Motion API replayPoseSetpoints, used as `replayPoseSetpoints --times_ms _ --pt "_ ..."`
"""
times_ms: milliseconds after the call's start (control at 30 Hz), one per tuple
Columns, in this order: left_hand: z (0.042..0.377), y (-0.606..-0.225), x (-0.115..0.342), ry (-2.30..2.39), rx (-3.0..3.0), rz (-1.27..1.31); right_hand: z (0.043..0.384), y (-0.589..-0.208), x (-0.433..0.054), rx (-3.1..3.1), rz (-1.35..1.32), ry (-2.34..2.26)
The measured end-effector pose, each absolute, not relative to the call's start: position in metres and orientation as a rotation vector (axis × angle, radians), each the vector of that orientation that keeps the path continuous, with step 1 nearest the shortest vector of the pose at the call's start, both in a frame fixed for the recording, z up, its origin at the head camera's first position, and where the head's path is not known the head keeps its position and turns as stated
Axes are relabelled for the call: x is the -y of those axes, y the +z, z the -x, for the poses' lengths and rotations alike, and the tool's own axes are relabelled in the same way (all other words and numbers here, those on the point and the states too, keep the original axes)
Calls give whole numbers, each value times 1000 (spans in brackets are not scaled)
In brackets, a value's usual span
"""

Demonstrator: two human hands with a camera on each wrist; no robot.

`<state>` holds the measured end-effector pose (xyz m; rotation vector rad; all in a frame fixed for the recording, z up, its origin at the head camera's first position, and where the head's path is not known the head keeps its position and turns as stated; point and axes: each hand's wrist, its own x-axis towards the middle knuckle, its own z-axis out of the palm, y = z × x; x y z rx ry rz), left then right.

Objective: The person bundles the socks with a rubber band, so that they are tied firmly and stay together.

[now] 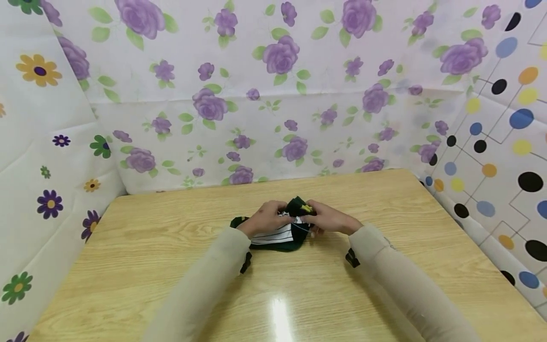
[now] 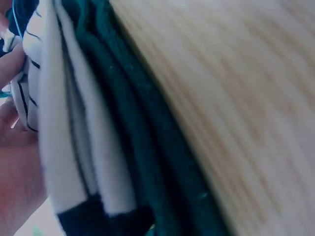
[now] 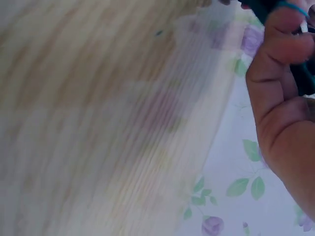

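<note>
Both hands hold a bundle of dark green and white socks with thin black stripes, just over the middle of the table. From the left, my left hand grips the bundle near its raised end. Opposite it, my right hand pinches that dark green end, which bears a yellow mark. A thin light-blue thread runs across the socks between the hands. In the left wrist view the layered fabric fills the centre. The right wrist view shows the thread at curled fingers; other fingertips are hidden.
The wooden table surrounds the socks, with a bright reflection at its front. Floral cloth hangs behind the far edge, and patterned cloths hang at both sides. Dark straps sit at the wrists.
</note>
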<state>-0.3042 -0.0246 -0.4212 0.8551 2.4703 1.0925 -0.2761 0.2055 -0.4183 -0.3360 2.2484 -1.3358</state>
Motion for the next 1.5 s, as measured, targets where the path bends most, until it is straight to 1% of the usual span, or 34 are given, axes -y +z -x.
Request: replayPoseSetpoints --times_ms 200,433,500,667,800,1033,1167,1233,1367,1500 --pt "302 -420 37 1205 -2482 -720 261 -422 -226 -2328 376 -1313" --pt "302 -417 51 1216 -2495 -654 242 -427 -256 -2531 670 -876" --pt "303 -417 52 1210 -2496 -662 240 -426 -260 -2570 710 -841" --pt "303 -415 50 1172 -2523 -712 239 -423 -258 -2490 715 -1109" --pt "302 -414 45 1143 -2536 -726 238 -423 -248 -2378 774 -1261" --pt "302 -414 31 1119 -2538 -745 234 -425 -236 -2453 1072 -1407" --pt "301 -412 28 1113 -2544 -720 231 -417 -233 -2383 998 -1587" --pt "301 -411 28 1123 -2543 -709 229 -414 -233 -2335 947 -1581" --pt "300 -410 29 1158 -2534 -675 230 -417 -236 -2413 856 -1299" --pt "300 -411 31 1172 -2537 -653 232 -423 -240 -2607 649 -1080"
